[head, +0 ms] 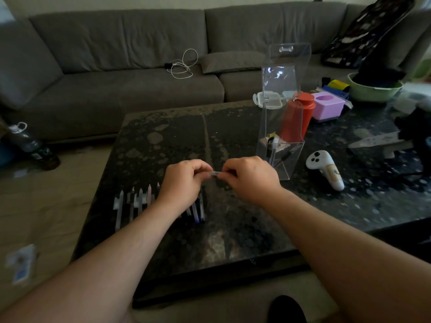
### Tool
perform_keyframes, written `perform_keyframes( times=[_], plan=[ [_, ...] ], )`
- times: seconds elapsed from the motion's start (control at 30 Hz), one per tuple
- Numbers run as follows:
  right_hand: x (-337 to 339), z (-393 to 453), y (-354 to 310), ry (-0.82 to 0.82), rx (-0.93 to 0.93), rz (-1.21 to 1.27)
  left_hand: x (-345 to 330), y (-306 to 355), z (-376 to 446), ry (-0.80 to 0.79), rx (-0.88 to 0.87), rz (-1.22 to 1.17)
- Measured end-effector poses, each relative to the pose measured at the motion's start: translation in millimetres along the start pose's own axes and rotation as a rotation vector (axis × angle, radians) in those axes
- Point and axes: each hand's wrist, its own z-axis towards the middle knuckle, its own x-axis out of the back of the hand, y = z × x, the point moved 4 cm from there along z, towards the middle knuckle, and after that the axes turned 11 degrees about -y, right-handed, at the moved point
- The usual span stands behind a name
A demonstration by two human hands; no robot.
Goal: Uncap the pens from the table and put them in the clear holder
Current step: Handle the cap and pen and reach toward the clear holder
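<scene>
Dark speckled stone table [177,141], grey sofa [121,43] along the far side with a white cable [184,66] on its seat. Left hand [184,180] and right hand [249,176] both closed on one clear pen [215,174] above mid-table. Row of pens [140,201] near left. Clear holder [282,145] just right of the hands, a few pens inside. White controller [324,169] further right.

A single wide-angle view from the person's head looks forward and down. The dark surface [177,141] lies close below, a grey sofa [121,66] behind it.
</scene>
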Motion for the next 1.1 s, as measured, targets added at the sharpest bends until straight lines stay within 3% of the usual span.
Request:
perform_keyframes(
  times=[0.33, 0.4, 0.57, 0.63, 0.77, 0.9, 1.1],
  plan=[
    [11.0, -0.8, -3.6, -0.027, 0.116, -0.007, -16.0, 4.5, -1.5, -0.053, 0.002, -0.239],
    [40.6, -0.9, -4.7, 0.105, 0.115, 0.088, -18.9, 6.6, -1.5, -0.101, 0.016, -0.246],
    [132.1, -19.4, 26.9, 0.716, -0.058, 0.521, -29.6, 13.0, -5.4, -0.193, -0.053, -0.13],
    [141.3, -27.4, 46.7, 0.822, -0.138, 0.544, -33.6, 14.0, -5.8, -0.217, -0.042, -0.11],
    [112.6, -27.6, 76.3, 0.577, -0.292, 0.457, -37.2, 18.0, -7.3, -0.249, -0.022, -0.042],
    [77.0, -18.2, 86.1, 0.307, -0.311, 0.248, -37.0, 20.9, -8.8, -0.249, -0.041, -0.007],
    [74.4, -13.4, 82.1, 0.287, -0.334, -0.009, -38.4, 22.2, -9.4, -0.242, -0.062, 0.049]
  ],
)
